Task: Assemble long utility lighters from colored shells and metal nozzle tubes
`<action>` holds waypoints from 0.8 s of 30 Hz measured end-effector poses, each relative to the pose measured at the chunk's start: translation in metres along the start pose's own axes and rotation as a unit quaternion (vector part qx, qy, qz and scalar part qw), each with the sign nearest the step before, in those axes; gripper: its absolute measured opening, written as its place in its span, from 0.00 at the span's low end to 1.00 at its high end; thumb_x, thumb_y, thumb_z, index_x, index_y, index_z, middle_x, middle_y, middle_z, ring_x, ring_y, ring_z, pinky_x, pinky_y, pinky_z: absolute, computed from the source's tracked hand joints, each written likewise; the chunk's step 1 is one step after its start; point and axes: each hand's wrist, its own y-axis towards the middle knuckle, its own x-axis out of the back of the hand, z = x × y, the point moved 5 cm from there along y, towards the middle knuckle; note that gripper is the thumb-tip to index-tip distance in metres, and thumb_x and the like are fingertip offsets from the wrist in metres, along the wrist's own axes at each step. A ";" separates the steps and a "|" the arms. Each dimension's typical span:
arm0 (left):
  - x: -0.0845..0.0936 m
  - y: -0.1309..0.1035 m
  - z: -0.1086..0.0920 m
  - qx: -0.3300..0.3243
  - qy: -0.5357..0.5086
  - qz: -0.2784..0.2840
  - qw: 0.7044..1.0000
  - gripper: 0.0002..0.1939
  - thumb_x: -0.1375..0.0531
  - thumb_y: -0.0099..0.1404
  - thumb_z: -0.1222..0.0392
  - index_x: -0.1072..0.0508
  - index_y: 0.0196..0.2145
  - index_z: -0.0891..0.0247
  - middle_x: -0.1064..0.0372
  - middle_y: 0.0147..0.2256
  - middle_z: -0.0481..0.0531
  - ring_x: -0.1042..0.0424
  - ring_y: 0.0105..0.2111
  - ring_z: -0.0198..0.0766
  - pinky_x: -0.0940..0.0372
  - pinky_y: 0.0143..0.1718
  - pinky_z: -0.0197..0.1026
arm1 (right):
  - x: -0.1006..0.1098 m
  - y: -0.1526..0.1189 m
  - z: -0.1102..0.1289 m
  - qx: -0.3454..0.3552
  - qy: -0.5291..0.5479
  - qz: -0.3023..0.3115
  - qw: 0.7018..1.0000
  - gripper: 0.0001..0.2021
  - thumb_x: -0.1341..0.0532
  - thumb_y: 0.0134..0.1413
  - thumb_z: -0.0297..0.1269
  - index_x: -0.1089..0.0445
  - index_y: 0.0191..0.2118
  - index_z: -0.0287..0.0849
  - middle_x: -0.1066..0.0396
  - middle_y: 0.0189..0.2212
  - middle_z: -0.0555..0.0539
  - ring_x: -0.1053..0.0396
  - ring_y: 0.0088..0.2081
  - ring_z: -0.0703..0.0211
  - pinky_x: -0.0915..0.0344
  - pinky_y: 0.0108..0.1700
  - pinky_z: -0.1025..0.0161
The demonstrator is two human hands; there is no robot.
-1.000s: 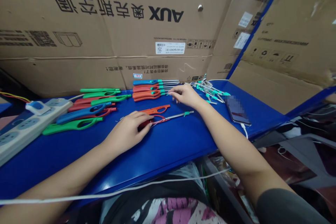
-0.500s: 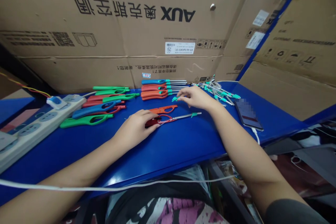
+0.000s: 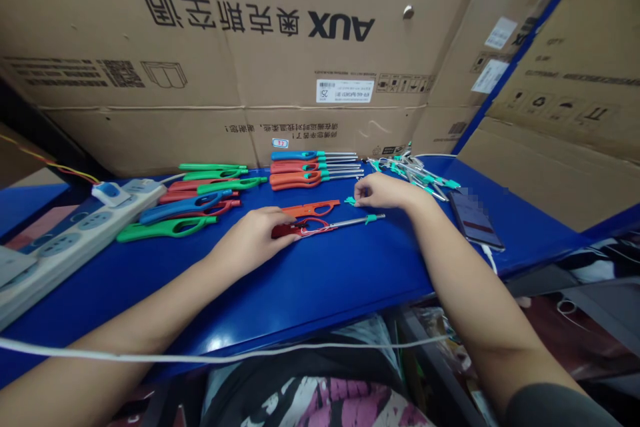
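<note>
Currently, fingers of the left hand [image 3: 254,237] clasp an open red plastic handle shell [image 3: 285,232] on the blue worktop [image 3: 320,280]; at two o'clock from them, the right hand [image 3: 384,191] pinches a small turquoise plastic piece [image 3: 349,201]. A loosened left grip could let the slim silver metal tube [image 3: 350,221], at three o'clock, roll and drag the thin pale wire [image 3: 313,232] astray. That wire lies partly in the shell; fingers hide its other contents.

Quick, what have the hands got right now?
Left hand: closed, holding a red handle piece.
Right hand: closed, pinching a small teal piece.
</note>
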 end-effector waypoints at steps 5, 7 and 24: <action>0.004 0.004 0.006 0.008 -0.039 0.011 0.999 0.15 0.39 0.65 0.50 0.21 0.43 0.61 0.23 0.43 0.56 0.24 0.42 0.46 0.31 0.44 0.45 | 0.008 -0.002 0.017 0.061 0.020 -0.069 0.996 0.05 0.37 0.56 0.35 0.26 0.31 0.41 0.26 0.27 0.49 0.33 0.29 0.61 0.40 0.32 0.65; 0.004 0.004 0.004 0.005 -0.051 0.016 0.999 0.14 0.39 0.65 0.51 0.21 0.43 0.61 0.23 0.43 0.56 0.24 0.43 0.46 0.31 0.45 0.45 | 0.010 -0.004 0.029 0.097 0.045 -0.094 0.990 0.05 0.37 0.57 0.36 0.26 0.33 0.41 0.25 0.30 0.48 0.33 0.31 0.61 0.39 0.35 0.65; 0.005 0.004 0.000 0.013 -0.048 0.043 0.998 0.11 0.37 0.62 0.55 0.21 0.40 0.62 0.24 0.38 0.55 0.25 0.38 0.44 0.32 0.39 0.42 | -0.037 -0.005 0.094 0.281 0.068 -0.014 0.957 0.04 0.40 0.60 0.26 0.28 0.36 0.39 0.28 0.36 0.46 0.32 0.36 0.61 0.37 0.39 0.64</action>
